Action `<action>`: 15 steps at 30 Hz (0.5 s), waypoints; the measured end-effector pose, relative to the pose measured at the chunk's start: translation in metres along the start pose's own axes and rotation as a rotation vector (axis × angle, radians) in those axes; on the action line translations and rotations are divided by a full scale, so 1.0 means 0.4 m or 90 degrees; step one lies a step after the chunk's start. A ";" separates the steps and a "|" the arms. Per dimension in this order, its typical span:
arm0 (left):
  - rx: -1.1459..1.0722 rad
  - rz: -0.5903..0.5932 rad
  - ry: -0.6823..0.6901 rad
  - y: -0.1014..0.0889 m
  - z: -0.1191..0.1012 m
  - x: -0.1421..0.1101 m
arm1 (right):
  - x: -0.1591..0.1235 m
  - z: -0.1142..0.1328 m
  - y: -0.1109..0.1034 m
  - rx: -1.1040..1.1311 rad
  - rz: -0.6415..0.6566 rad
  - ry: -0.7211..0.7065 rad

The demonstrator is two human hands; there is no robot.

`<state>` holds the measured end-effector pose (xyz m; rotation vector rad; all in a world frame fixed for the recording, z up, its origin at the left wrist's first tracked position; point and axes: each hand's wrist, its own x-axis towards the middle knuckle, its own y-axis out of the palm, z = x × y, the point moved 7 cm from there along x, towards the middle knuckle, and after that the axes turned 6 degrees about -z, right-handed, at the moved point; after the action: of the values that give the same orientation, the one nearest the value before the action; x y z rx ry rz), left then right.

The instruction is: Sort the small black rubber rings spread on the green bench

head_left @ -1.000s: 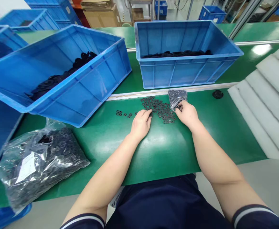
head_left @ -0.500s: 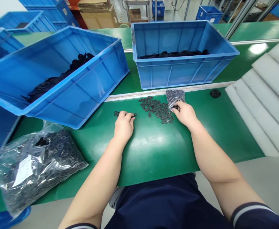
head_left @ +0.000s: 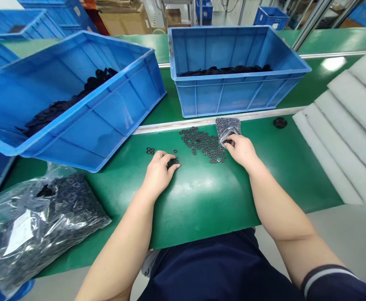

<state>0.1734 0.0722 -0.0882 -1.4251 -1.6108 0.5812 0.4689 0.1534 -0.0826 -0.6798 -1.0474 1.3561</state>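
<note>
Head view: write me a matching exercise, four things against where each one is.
1. Large clear bag
2. Small bag
3. Round black piece
4. Main cluster of loose rings

A. Beside the white sheets
B. Spread on the green table, between the two hands
C. Well left of the left hand
D. At the right hand, fingers at its mouth

Pairs: 1-C, 2-D, 3-A, 4-B

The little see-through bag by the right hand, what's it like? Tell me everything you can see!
The little see-through bag looks like thin, shiny plastic, packed with dark pieces. It lies on the green tabletop, its filled end away from the person and its crumpled mouth nearer. The right hand has its grip at that mouth. Dark rings lie beside it.
</note>
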 end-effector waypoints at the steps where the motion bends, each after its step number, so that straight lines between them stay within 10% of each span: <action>1: 0.001 0.013 0.013 0.005 -0.007 -0.001 | -0.001 0.001 0.000 0.000 -0.003 -0.001; 15: -0.178 0.108 0.151 0.073 -0.165 -0.062 | -0.063 0.088 -0.068 0.081 -0.169 -0.051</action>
<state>0.2435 0.0421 -0.0863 -1.7790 -1.4295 0.2738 0.4520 0.1191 -0.0490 -0.3796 -1.0649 1.2141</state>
